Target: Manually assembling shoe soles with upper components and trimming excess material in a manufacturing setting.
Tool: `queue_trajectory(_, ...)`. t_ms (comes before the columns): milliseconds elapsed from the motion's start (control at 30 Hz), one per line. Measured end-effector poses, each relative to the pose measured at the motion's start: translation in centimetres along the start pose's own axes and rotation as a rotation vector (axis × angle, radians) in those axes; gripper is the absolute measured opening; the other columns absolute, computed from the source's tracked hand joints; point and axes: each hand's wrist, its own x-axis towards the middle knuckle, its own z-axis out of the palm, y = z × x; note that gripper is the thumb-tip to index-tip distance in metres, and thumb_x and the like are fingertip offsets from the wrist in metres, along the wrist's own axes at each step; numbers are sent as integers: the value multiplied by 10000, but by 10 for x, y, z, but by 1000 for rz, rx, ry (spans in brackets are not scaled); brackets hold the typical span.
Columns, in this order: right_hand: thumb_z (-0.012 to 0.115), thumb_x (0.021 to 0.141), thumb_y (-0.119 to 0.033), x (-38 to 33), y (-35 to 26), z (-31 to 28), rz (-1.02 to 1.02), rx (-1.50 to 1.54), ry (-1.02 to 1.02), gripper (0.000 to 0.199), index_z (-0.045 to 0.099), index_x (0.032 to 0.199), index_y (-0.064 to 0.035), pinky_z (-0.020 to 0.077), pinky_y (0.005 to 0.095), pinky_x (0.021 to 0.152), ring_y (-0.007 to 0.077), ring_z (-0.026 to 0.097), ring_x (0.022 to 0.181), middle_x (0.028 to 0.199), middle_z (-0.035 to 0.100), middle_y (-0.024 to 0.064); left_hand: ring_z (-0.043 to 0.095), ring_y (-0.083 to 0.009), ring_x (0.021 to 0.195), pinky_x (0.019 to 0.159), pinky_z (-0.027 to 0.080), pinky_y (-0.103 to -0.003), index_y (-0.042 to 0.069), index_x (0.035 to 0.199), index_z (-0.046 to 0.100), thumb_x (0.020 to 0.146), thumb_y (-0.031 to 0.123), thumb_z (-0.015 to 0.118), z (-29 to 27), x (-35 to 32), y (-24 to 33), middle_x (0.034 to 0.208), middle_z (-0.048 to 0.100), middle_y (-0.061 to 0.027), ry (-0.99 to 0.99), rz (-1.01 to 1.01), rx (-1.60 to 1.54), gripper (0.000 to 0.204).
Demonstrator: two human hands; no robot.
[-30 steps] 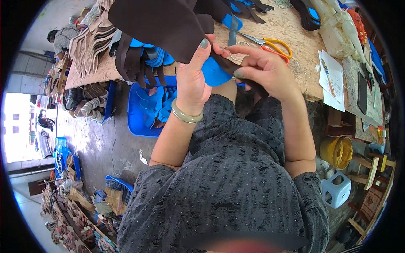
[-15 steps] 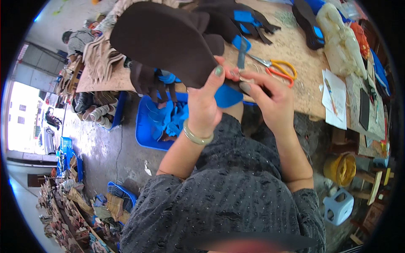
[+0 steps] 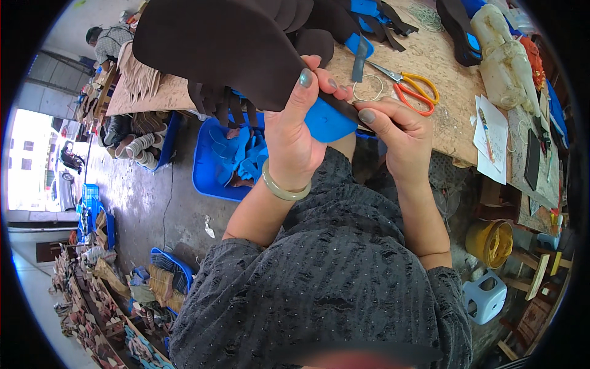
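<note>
A large dark brown, insole-shaped piece [image 3: 215, 55] is raised in front of me, its wide end up and to the left. My left hand [image 3: 298, 126], with a pale bangle at the wrist, grips its narrow part between thumb and fingers. Below those fingers a bright blue rounded part [image 3: 329, 120] shows. A narrow dark strap [image 3: 347, 109] stretches from the left fingertips across to my right hand [image 3: 396, 132], whose thumb and index finger pinch its end. On the table beyond lie scissors [image 3: 412, 92] with yellow and orange handles and a thin pale loop [image 3: 369, 88].
Dark pieces with blue parts are piled on the wooden table [image 3: 452, 126]. A blue bin [image 3: 206, 178] of blue cut pieces stands below its edge. Paper [image 3: 491, 144] and a foam-like bundle [image 3: 501, 67] lie at right. A stool [image 3: 485, 295] stands lower right; another person [image 3: 114, 43] is far left.
My right hand has drawn slightly away from the left fingertips, so more of the dark strap shows between them. More of the blue part is visible. The whole view has shifted a little.
</note>
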Motion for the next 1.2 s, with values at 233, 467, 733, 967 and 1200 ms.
queue_trajectory(233, 672, 796, -65, -2, 4, 16, 93, -224, -52, 151, 706, 913, 23, 467, 234, 687, 104, 606, 755, 848, 686, 75, 593, -175, 795, 767, 493, -337, 2, 1074, 530, 925, 132, 556, -6, -7, 22, 837, 575, -55, 135, -11, 175, 200)
queue_trajectory(467, 654, 817, -39, -1, 6, 34, -94, -359, -200, 95, 661, 853, 48, 419, 246, 588, 96, 529, 646, 700, 583, 23, 592, -124, 782, 735, 485, -277, -3, 1050, 570, 911, 147, 605, -13, -18, 43, 839, 602, -41, 94, -18, 243, 208)
queue_trajectory(733, 687, 788, -21, 14, -3, 64, -117, -326, -321, 134, 658, 904, 38, 446, 223, 706, 103, 574, 763, 810, 640, 49, 593, -138, 846, 766, 486, -277, -16, 1122, 549, 928, 165, 582, -26, -21, 67, 881, 616, -77, 106, 14, 129, 268)
queue_trajectory(967, 661, 793, -16, 44, -31, 8, -40, -529, -240, 112, 676, 895, 29, 455, 244, 650, 96, 579, 734, 802, 648, 26, 608, -252, 989, 860, 460, -355, -17, 1148, 536, 875, 332, 633, -49, -16, 60, 1033, 632, -157, -325, -394, 1107, 454)
queue_trajectory(1200, 652, 740, -145, 53, -43, 33, -606, -981, -523, 104, 654, 779, -49, 479, 396, 602, 315, 609, 693, 751, 626, 121, 494, -343, 1080, 896, 414, -427, 8, 1060, 588, 644, 313, 751, -22, 29, 82, 1105, 536, -158, -678, 538, 1888, 541)
